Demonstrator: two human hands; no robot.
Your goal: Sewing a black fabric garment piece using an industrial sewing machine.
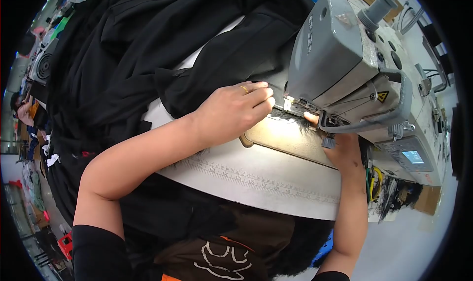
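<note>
An industrial sewing machine (325, 44) with a grey head stands at the right, its lamp lighting the needle area. Black fabric (221, 49) lies in folds across the white table and runs up to the presser foot. With fingers curled, my left hand (236, 111) grips the fabric's edge just left of the foot. My right hand (343, 150) reaches in from the right, under the machine's front bracket. One fingertip shows by the needle plate, close to a strip of black fur (290, 117); the other fingers are hidden behind the machine parts.
A printed ruler scale (246, 178) runs along the table's curved front edge. A small lit screen (413, 157) sits on the machine's right side. Black fur scraps (394, 194) hang beside yellow cables (376, 182). More dark cloth covers my lap.
</note>
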